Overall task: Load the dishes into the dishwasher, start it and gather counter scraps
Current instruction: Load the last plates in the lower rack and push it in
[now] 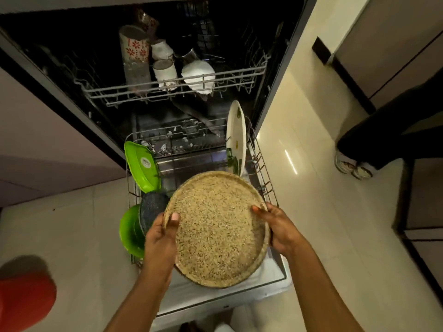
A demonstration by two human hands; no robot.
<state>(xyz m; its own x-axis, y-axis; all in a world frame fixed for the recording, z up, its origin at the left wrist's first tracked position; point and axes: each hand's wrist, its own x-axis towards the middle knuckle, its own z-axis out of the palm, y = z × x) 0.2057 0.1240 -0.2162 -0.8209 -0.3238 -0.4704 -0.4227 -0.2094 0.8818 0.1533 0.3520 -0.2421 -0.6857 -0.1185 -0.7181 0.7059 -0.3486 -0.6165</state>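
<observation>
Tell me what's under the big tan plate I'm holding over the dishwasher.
Under the tan plate, held by the left hand and right hand, only the lower rack and the open door show at its edges. The rack slots directly beneath are covered.

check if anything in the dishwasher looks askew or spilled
Nothing stands out. Green plates and a white plate stand on edge in the lower rack, cups sit in the upper rack.
</observation>
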